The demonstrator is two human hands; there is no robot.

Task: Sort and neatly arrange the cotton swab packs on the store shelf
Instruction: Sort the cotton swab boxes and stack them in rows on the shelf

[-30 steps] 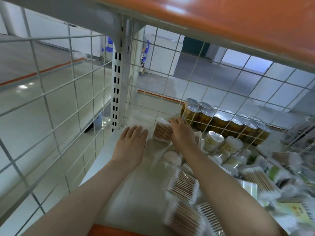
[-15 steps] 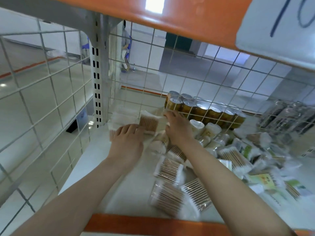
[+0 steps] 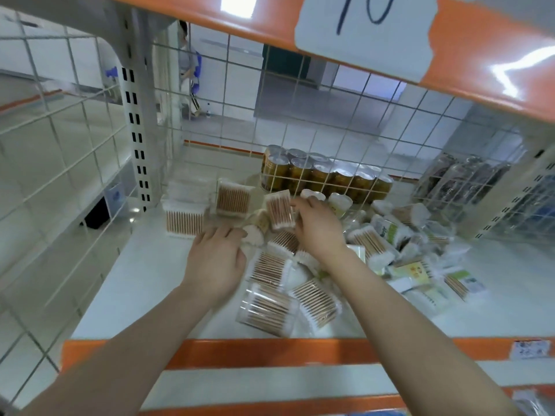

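From the head camera, our right hand [image 3: 315, 228] pinches an upright swab pack [image 3: 279, 209] at 12 o'clock on the shelf [image 3: 144, 274]. Our left hand [image 3: 216, 259] rests relaxed, palm down, holding nothing. Two standing packs [image 3: 207, 205] sit at 11 o'clock; a loose pile [image 3: 375, 250] spreads toward 2 o'clock.

Bare shelf [image 3: 144, 283] lies open at front left; a jumble of swab packs [image 3: 375, 250] fills the right, wire mesh [image 3: 75, 163] walls the left side and back, with cans [image 3: 324, 175] behind it
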